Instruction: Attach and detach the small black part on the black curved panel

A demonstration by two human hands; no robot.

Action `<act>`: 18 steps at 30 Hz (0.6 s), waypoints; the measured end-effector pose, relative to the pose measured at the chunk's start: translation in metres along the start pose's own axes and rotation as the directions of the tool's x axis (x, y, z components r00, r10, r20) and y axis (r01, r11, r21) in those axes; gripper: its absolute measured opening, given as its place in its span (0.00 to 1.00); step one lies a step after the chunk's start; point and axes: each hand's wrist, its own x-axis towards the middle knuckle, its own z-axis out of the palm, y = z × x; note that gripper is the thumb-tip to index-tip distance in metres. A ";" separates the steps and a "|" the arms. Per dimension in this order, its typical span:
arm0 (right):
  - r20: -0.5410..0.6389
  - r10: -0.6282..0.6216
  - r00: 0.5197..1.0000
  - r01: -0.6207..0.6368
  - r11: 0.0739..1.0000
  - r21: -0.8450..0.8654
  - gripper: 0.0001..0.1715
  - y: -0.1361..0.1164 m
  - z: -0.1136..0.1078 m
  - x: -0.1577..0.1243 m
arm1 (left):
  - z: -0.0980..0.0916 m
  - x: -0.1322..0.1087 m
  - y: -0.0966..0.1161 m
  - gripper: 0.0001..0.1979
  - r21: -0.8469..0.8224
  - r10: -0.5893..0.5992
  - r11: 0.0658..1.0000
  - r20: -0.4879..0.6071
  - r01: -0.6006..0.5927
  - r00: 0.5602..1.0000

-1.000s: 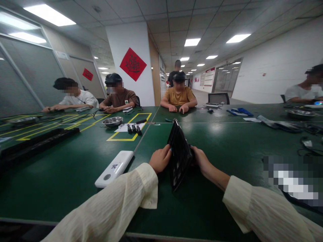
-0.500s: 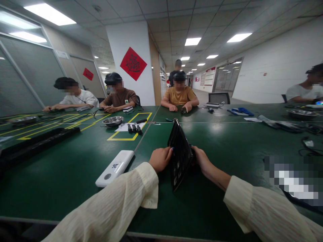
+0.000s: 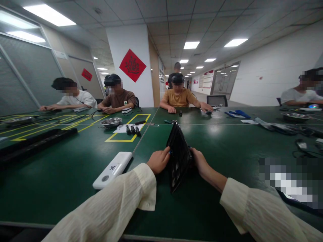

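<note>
A flat black panel [image 3: 178,155] stands on its long edge on the green table [image 3: 75,174], tilted a little, straight in front of me. My left hand [image 3: 158,160] is curled against the panel's left face with the fingertips on it. My right hand [image 3: 199,160] grips the panel's right side from behind, its fingers mostly hidden by the panel. Both arms wear cream sleeves.
A white power bank [image 3: 112,169] lies left of my left arm. Farther off are a steel bowl [image 3: 111,122], small black parts [image 3: 132,129] in a yellow-taped rectangle, and a long black tray [image 3: 37,141] at the left. Other people sit around the table; cables lie at the right.
My hands and the panel stay as they were. The view has tilted slightly. The person in the yellow shirt across the table has stretched one arm out sideways.
</note>
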 end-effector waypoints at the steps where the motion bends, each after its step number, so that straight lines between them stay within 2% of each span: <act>1: -0.005 0.002 1.000 -0.002 1.000 -0.011 0.15 -0.001 0.000 -0.001 | -0.001 0.000 0.000 0.22 -0.007 -0.001 1.000 -0.003 0.001 1.000; 4: -0.014 0.010 1.000 -0.010 1.000 -0.029 0.15 -0.006 0.002 -0.005 | -0.002 0.001 -0.001 0.21 -0.077 0.025 0.997 -0.027 -0.027 0.999; 7: -0.017 0.023 1.000 -0.024 0.999 -0.028 0.15 -0.009 0.004 -0.007 | -0.001 0.002 0.000 0.21 -0.252 0.074 0.964 -0.046 -0.084 0.996; 10: -0.009 0.031 0.999 -0.031 0.999 -0.026 0.15 -0.008 0.004 -0.006 | 0.000 0.003 0.000 0.21 -0.389 0.058 0.918 -0.050 -0.073 0.997; 14: 0.005 0.014 1.000 -0.014 0.999 -0.041 0.17 -0.005 0.003 -0.003 | 0.000 0.002 0.001 0.21 -0.383 -0.010 0.924 -0.046 -0.008 0.999; 18: 0.012 0.003 1.000 -0.002 0.999 -0.052 0.17 -0.002 0.002 -0.001 | -0.002 0.001 0.003 0.22 -0.355 -0.012 0.935 -0.015 0.006 1.000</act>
